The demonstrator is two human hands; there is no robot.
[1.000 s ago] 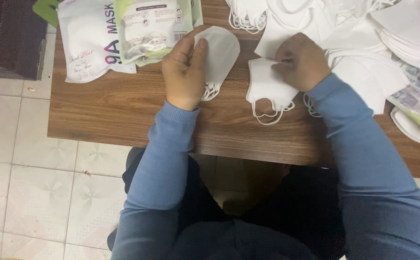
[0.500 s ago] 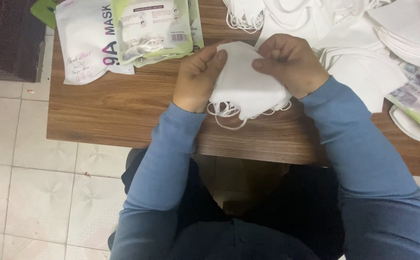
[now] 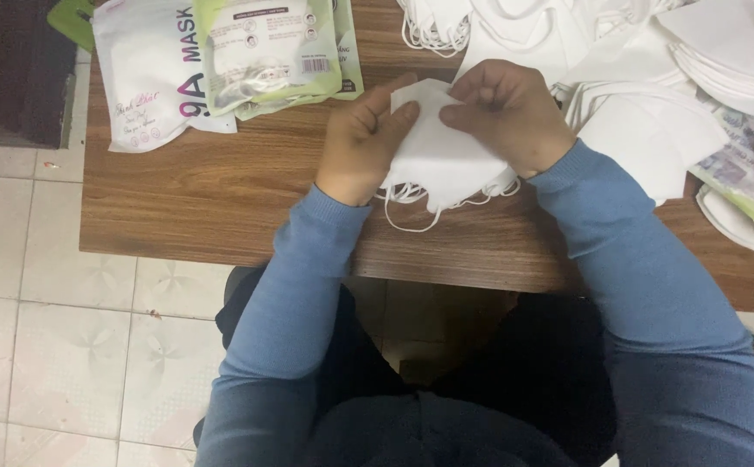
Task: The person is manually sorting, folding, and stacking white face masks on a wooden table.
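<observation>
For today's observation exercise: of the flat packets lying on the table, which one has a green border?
The smaller packet lying on top, nearer the left hand. Its edges are light green, while the larger packet beneath it and further left is plain white.

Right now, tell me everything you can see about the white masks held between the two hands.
The white masks form a small stack of folded, flat pieces of soft, cloth-like white material, angular at the top edge. Thin white ear loops hang loose below the stack and lie on the wooden table. The left hand grips the stack's left side, and the right hand pinches its upper right edge. The stack sits low over the table, near its front edge. How many masks it holds cannot be told.
</observation>
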